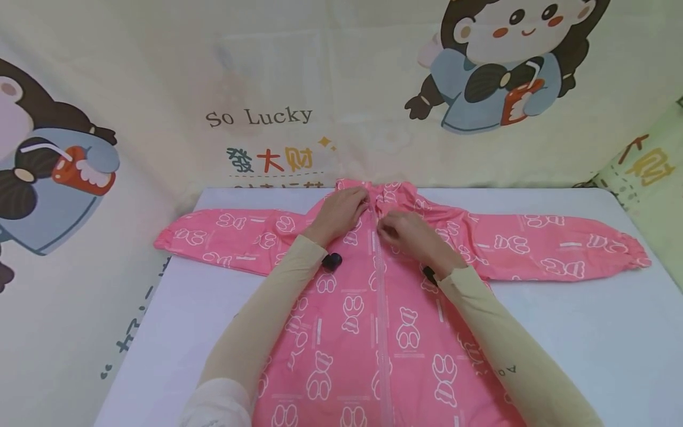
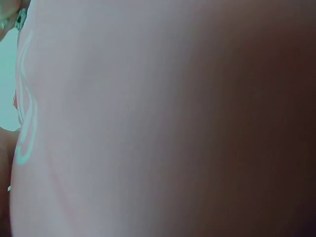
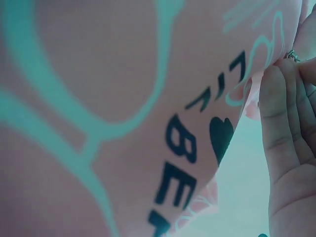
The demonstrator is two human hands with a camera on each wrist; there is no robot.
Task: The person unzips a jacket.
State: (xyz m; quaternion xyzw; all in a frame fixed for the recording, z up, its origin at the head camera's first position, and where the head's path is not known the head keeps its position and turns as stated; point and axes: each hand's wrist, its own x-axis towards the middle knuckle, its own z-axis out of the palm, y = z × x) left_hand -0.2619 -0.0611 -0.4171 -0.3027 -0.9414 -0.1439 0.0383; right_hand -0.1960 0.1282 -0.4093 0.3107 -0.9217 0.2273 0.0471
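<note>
A pink long-sleeved jacket with white bear outlines lies spread on the table, its front up. A zipper runs down its middle. At the collar, my left hand grips the fabric beside the top of the zipper with curled fingers. My right hand is just lower and to the right, fingers bent at the zipper line. In the right wrist view, the right hand's fingers pinch a small metal zipper pull. Blurred pink cloth fills most of the left wrist view.
The jacket's left-side sleeve and right-side sleeve stretch out across the white table. A cream curtain with cartoon figures hangs directly behind the table and along its sides.
</note>
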